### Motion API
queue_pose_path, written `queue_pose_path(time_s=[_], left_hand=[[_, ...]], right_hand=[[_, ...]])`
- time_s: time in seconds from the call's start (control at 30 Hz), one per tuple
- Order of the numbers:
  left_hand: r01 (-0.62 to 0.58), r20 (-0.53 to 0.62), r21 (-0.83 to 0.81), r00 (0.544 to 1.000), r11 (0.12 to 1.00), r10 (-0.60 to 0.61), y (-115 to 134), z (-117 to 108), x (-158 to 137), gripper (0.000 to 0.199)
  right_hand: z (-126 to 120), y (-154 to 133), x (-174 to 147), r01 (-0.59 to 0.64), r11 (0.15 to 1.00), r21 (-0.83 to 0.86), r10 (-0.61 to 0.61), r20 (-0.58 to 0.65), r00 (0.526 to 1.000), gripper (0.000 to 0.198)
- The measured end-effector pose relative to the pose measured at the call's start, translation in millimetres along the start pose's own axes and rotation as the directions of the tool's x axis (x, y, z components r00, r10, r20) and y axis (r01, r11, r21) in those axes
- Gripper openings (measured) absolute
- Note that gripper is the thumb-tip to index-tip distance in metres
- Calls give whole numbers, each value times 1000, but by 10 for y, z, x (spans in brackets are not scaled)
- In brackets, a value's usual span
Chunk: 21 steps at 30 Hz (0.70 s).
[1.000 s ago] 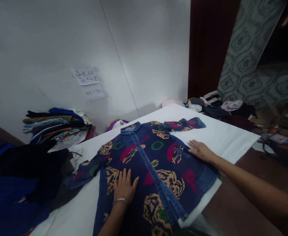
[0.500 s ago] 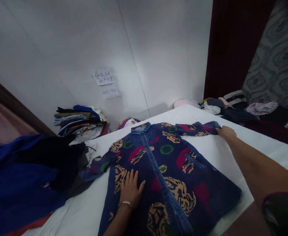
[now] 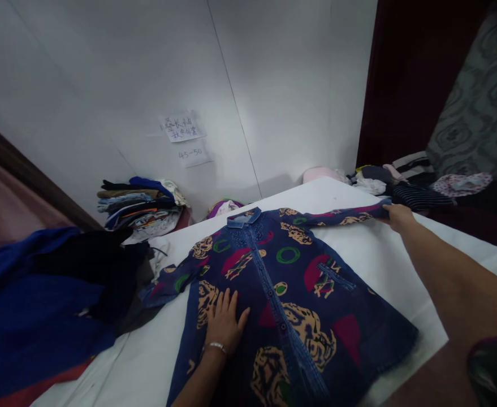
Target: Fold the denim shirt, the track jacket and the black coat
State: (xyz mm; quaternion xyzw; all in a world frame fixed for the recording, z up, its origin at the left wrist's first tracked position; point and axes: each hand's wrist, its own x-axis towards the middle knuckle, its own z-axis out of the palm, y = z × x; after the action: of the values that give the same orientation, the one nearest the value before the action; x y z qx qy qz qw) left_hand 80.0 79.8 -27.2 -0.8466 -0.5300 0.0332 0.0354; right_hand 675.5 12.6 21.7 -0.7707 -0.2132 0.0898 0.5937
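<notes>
Pinching one cuff (image 3: 384, 203) of a navy, colourfully printed, denim-collared shirt (image 3: 252, 282) is the right hand (image 3: 399, 217); the left hand (image 3: 224, 323) lies spread flat on it.

Right hand (image 3: 397, 217) now gripping cuff (image 3: 384, 206), sleeve (image 3: 337, 217) pulled straighter

Prob. clothes workrm: garment stack (image 3: 143, 204), tbl (image 3: 150, 353)

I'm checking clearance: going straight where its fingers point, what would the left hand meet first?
Sliding over the printed shirt, the left hand would probably reach the collar first; depth is unclear.
</notes>
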Motion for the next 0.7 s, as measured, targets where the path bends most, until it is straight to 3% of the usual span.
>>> queue_pose_path(time_s=[0.13,0.23,0.4,0.5,0.57,0.6,0.67,0.7], left_hand=[[3,-4,-19,1000,1000,-3,3,0,-1,64],[3,-11,-15,1000,1000,-3,13,-5,-9,64],[16,25,-15,1000,1000,-15,38,-38,-32,64],[22,20,-50,1000,999,-21,20,-49,-36,64],[37,21,-118,999,992,-35,17,-84,-29,62],[49,8,-178,999,983,-48,34,-121,-21,60],[54,-52,-381,995,923,-80,126,-242,2,53],[52,-72,-532,992,845,-106,206,-325,17,50]], right_hand=[[-17,-132,-129,-186,967,176,190,-6,982,26],[-9,-262,-236,-205,934,292,209,17,978,31],[122,-743,-406,-88,893,442,58,82,995,41],[259,-1135,-692,20,868,496,-125,180,976,41],[353,-1343,-1039,166,852,496,-340,283,897,36],[398,-1409,-1257,253,847,468,-439,347,829,33],[492,-1447,-1750,391,826,405,-560,515,649,29],[544,-1417,-2006,468,789,398,-613,551,566,29]])
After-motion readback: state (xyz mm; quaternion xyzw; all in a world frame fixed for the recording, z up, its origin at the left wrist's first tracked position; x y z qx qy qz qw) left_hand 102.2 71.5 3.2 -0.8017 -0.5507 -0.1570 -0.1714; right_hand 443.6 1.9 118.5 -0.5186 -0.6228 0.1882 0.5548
